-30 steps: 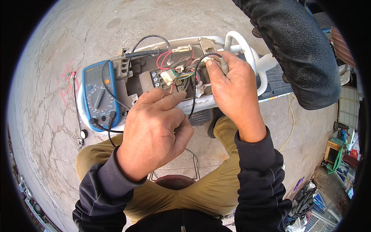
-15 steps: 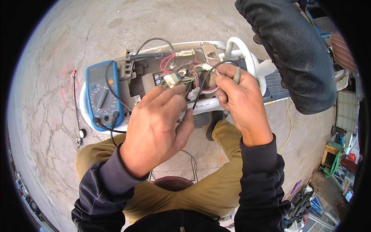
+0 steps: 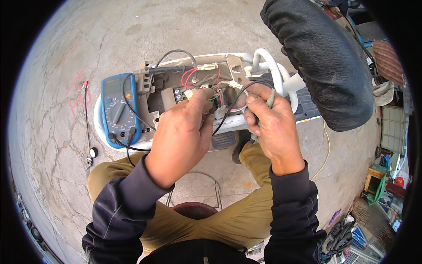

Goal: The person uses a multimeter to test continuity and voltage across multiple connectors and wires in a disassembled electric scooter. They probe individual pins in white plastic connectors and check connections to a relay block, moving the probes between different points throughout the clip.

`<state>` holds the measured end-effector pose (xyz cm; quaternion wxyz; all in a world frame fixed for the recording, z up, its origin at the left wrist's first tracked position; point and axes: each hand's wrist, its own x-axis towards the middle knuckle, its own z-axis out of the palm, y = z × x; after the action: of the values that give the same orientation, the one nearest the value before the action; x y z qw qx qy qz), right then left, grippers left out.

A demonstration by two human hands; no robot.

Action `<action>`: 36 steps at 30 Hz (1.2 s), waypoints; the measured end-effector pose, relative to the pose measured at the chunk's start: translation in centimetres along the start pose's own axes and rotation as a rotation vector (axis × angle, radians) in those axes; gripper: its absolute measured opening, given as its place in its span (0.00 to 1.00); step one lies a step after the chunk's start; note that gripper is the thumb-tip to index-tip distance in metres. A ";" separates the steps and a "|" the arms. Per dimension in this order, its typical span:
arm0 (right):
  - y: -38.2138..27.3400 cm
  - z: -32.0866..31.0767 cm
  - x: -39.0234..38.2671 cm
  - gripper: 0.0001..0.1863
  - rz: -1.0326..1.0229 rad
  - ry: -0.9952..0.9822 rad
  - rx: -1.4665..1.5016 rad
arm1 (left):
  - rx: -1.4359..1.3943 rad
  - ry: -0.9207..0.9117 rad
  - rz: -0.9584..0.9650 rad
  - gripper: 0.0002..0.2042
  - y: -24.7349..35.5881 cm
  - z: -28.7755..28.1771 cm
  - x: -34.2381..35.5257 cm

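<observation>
A white-framed vehicle body [image 3: 239, 123] lies open before me, its bay full of coloured wires [image 3: 228, 94] and pale plugs. My left hand [image 3: 182, 127] reaches in from the near side, fingers pinched at a pale wire connector [image 3: 189, 93] that they partly cover. Between the thumb and fingers of my right hand [image 3: 277, 125] is a slim, pen-like test probe [image 3: 271, 97], its dark end showing below the fingers. A white plug [image 3: 235, 85] sits just left of those fingertips. Propped on the frame's left end is a blue multimeter [image 3: 119, 108] with black leads.
Another dark probe [image 3: 171, 69] lies along the bay's far edge, joined to red wires by a connector [image 3: 207, 67]. A large black padded seat [image 3: 325, 66] looms at the upper right. A thin cord [image 3: 87, 119] rests on the concrete at left. Clutter fills the far right.
My left hand has shifted slightly right, its fingers going further up into the wires. The right hand has turned a little, so more of the probe shows below its fingers.
</observation>
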<state>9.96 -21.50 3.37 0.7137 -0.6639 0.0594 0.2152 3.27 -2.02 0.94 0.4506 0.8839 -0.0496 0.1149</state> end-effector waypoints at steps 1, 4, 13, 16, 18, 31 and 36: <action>-0.1 0.0 -0.1 0.16 0.003 -0.024 0.019 | 0.029 -0.020 0.002 0.25 0.0 0.0 0.0; -0.6 -0.2 -0.2 0.16 0.030 -0.107 0.079 | 0.058 -0.040 0.028 0.30 0.1 0.4 0.2; -1.0 -0.1 -0.9 0.18 0.024 -0.115 0.065 | -0.100 -0.092 -0.105 0.34 1.2 -0.9 0.5; -0.4 0.0 -1.2 0.19 -0.084 -0.075 -0.137 | -0.081 -0.071 -0.111 0.26 1.4 -2.1 0.3; 0.2 -0.2 -1.4 0.20 -0.128 -0.061 -0.280 | 0.025 -0.111 0.015 0.21 1.3 -2.7 0.3; 1.4 -1.0 -2.7 0.14 0.118 -0.036 -0.210 | 0.106 -0.183 0.111 0.16 1.9 -2.5 -0.8; 0.9 -0.9 -2.9 0.14 0.191 -0.057 -0.148 | 0.023 -0.187 0.036 0.18 1.9 -2.7 -0.8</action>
<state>7.18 -22.98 3.49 0.6405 -0.6997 0.0858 0.3047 1.69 -0.97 3.79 0.4317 0.8949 -0.1059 0.0405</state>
